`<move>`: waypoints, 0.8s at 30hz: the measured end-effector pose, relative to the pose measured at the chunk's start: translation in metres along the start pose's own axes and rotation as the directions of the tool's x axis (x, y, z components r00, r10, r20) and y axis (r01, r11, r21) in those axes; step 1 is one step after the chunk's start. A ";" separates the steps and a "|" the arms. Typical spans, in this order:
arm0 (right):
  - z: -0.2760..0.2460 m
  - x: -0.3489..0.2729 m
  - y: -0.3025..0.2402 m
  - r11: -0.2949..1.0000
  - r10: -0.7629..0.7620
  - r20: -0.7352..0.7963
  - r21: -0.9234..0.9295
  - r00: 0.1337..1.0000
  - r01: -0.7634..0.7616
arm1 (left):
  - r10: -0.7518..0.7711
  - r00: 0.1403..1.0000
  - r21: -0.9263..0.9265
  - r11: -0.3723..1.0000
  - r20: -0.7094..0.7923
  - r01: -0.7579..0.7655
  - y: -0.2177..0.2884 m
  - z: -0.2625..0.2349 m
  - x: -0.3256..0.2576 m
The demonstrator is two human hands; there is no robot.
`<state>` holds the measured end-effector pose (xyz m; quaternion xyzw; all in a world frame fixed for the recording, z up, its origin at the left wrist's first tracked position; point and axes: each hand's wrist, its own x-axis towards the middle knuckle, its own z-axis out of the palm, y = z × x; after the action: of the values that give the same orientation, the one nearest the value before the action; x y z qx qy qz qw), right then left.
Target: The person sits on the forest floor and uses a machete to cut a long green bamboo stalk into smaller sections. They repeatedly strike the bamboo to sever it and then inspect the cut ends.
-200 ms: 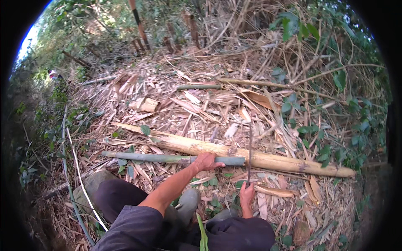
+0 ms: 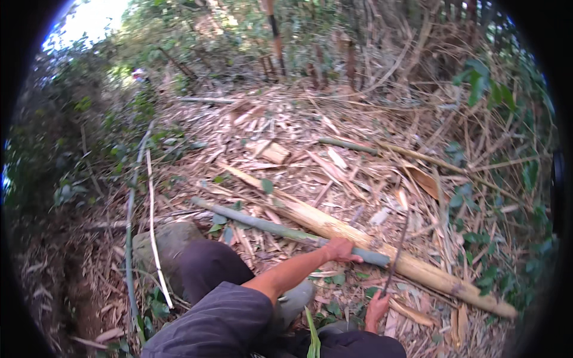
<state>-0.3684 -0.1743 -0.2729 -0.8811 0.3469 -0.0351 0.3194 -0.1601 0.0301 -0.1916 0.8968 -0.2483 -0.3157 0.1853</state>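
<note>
My left hand (image 2: 341, 250) is closed over a green bamboo pole (image 2: 268, 226) near its right end. The pole lies slanting in front of my knees. Just beyond it rests a thicker, peeled yellowish log (image 2: 334, 226), roughly alongside, and the pole's right end is close against it. In my right hand (image 2: 376, 309) is a long, thin dark blade (image 2: 399, 253), gripped at its lower end and pointing up and away. It stands by the pole's cut end and crosses in front of the log. Its kind is hard to tell, since it shows nearly edge-on.
Chips and split strips cover the ground. A short split block (image 2: 275, 153) and a green bamboo piece (image 2: 348, 145) lie farther off. At left are a pale stick (image 2: 154, 227), a long green stem (image 2: 129, 238) and a stone (image 2: 146, 246). Brush and stumps (image 2: 350, 65) stand behind.
The view has swung left and tilted, so everything sits farther right and slants more. My left hand still grips the pole, and my right hand still holds the blade beside its end.
</note>
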 end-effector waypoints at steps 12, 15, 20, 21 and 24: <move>0.004 0.005 0.010 0.999 -0.028 0.033 -0.024 0.999 0.029 | -0.018 0.998 0.026 0.999 -0.052 0.019 -0.009 0.017 0.003; 0.003 0.008 0.012 0.999 -0.007 0.061 -0.052 0.998 0.010 | -0.017 0.998 0.027 0.999 -0.058 0.018 -0.006 0.015 0.002; 0.004 0.008 0.013 0.999 0.001 0.095 -0.033 0.996 0.002 | -0.018 0.999 0.022 1.000 -0.049 0.019 -0.007 0.016 0.003; 0.005 0.007 0.012 0.999 0.003 0.104 -0.037 0.995 0.001 | -0.024 0.999 0.015 1.000 -0.044 0.025 -0.009 0.016 0.002; 0.003 0.007 0.014 0.999 0.007 0.111 -0.040 0.994 -0.002 | -0.025 0.999 -0.008 1.000 -0.026 0.025 -0.009 0.016 0.001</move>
<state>-0.3711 -0.1850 -0.2845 -0.8872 0.3311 0.0217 0.3205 -0.1666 0.0339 -0.2080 0.9032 -0.2335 -0.3070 0.1881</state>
